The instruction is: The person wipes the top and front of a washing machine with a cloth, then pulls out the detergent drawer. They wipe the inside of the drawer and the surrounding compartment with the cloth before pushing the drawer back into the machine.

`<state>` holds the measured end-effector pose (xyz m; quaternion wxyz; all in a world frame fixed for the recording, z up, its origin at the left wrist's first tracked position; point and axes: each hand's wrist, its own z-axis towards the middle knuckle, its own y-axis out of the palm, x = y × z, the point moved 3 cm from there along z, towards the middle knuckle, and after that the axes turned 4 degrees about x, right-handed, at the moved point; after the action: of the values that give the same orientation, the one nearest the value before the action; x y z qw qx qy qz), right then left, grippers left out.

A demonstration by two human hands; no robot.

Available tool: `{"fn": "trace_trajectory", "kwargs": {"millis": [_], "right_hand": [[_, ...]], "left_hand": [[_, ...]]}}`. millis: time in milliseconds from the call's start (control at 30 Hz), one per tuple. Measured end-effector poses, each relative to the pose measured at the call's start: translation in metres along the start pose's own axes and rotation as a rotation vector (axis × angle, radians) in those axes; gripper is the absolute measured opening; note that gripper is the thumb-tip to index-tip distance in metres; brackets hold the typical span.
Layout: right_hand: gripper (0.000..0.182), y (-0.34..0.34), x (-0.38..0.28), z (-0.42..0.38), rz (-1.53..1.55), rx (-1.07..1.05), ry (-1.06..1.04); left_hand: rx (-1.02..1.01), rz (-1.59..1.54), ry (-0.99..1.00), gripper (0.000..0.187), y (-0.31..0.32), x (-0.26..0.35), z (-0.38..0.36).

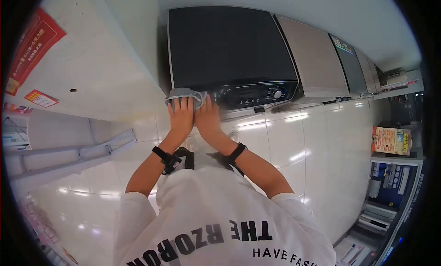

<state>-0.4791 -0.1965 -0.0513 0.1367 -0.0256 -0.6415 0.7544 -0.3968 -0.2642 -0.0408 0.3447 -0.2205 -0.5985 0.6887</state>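
Note:
A grey cloth (184,91) lies bunched over the front left corner of a dark top-load washing machine (229,45). My left hand (183,117) is pressed on this cloth, its fingertips tucked against the fabric. Right beside it, my right hand (208,121) reaches to the cloth's right edge with fingers stretched forward over the glossy front panel; it is somewhat blurred, and whether it pinches the cloth does not show clearly. A round white knob (277,94) sits on the control panel, to the right of both hands.
A tall white panel (92,59) with red price cards stands close on the left. More machines, starting with a beige one (312,55), continue the row rightward. A pale metal frame (105,149) stands on the tiled floor (294,137); shelves (390,188) hold boxes at far right.

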Motion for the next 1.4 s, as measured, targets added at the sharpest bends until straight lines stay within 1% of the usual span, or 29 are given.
{"fn": "trace_trajectory", "kwargs": {"millis": [100,133,233,267,367,467,567,600,700,733,800,833,900,933,967,1033,1067,1167,1200,1267,1300,1367,1400], "right_hand": [[0.02,0.013,-0.001,-0.016,0.087,0.22,-0.021],[0.018,0.001,-0.001,-0.015,0.047,0.179,-0.019],[0.02,-0.003,-0.001,-0.014,0.057,0.151,-0.028],[0.021,-0.005,-0.001,-0.015,0.087,0.169,-0.024],[0.025,-0.011,0.005,-0.021,0.163,0.212,-0.019],[0.036,-0.008,0.006,-0.036,0.19,0.092,-0.007],[0.032,0.001,0.01,-0.037,0.161,0.173,-0.052],[0.03,0.024,0.01,-0.035,0.147,0.144,0.003],[0.031,0.01,0.023,-0.01,0.225,0.119,0.039],[0.041,0.006,0.029,0.002,0.175,-0.006,-0.018],[0.054,0.004,0.035,0.009,0.201,-0.016,-0.056],[0.061,0.004,0.038,0.015,0.21,-0.017,-0.076],[0.045,0.01,0.041,0.018,0.157,0.051,-0.125],[0.039,0.014,0.042,0.019,0.131,0.09,-0.148],[0.055,0.02,0.043,0.021,0.126,0.075,-0.161],[0.095,0.025,0.043,0.031,0.115,0.052,-0.18],[0.108,0.029,0.043,0.034,0.118,-0.025,-0.174],[0.114,0.025,0.047,0.039,0.138,-0.014,-0.223],[0.116,0.037,0.049,0.037,0.147,0.004,-0.212],[0.112,0.028,0.052,0.035,0.205,-0.03,-0.217],[0.11,0.026,0.052,0.033,0.234,-0.049,-0.216],[0.094,0.03,0.05,0.017,0.239,0.018,-0.214],[0.086,0.032,0.049,0.011,0.239,0.039,-0.209]], "left_hand": [[0.15,-0.038,0.063,0.057,0.02,-0.001,-0.011],[0.177,-0.036,0.064,0.055,0.024,0.0,-0.012],[0.219,-0.03,0.095,0.057,0.025,0.002,-0.015],[0.223,0.027,0.123,0.056,0.03,0.0,-0.016],[0.162,0.005,0.151,0.054,0.024,0.0,-0.016],[0.161,0.14,0.259,0.054,0.028,0.0,-0.02],[0.127,0.139,0.295,0.056,0.029,0.0,-0.015],[0.094,0.186,0.303,0.057,0.033,-0.001,-0.011],[0.019,0.019,0.189,0.058,0.003,0.01,0.015],[0.056,0.057,0.189,0.058,0.004,0.009,0.022],[0.124,0.134,0.191,0.058,0.01,0.006,0.03],[0.074,0.085,0.174,0.06,0.015,0.005,0.032],[-0.015,-0.022,0.144,0.062,0.022,0.0,0.04],[0.024,0.045,0.189,0.07,0.002,0.0,0.04],[-0.02,0.007,0.172,0.074,-0.007,0.0,0.043],[-0.104,-0.067,0.145,0.08,-0.018,-0.004,0.052],[-0.02,-0.034,0.168,0.088,-0.003,-0.008,0.052],[-0.162,-0.044,0.154,0.093,-0.023,-0.005,0.056],[-0.13,-0.057,0.131,0.094,-0.024,-0.007,0.058],[-0.084,-0.091,0.11,0.096,-0.014,-0.003,0.048],[-0.108,-0.11,0.104,0.097,-0.015,-0.001,0.042],[-0.159,-0.154,0.098,0.098,-0.022,0.001,0.031],[-0.22,-0.165,0.082,0.099,-0.024,0.002,0.027]]}}
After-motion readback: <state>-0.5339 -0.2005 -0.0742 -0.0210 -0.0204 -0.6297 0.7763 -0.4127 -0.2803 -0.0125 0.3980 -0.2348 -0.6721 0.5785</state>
